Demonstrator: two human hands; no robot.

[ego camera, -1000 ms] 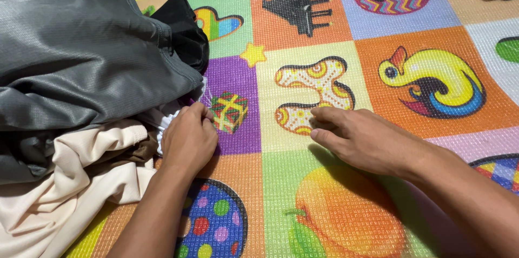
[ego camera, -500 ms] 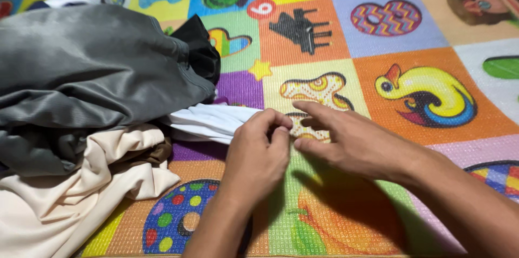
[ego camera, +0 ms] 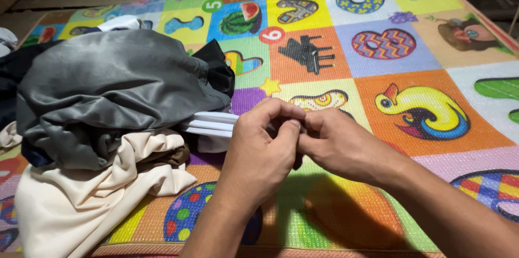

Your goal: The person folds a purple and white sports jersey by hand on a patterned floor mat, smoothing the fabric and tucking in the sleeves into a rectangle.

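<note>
Both hands [ego camera: 294, 139] have lifted — pinching white garment [ego camera: 213, 125] drawn from the clothes pile [ego camera: 108, 106].

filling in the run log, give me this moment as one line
left hand: pinching white cloth | right hand: fingertips at same cloth | cloth runs from clothes pile | surface: play mat
</note>
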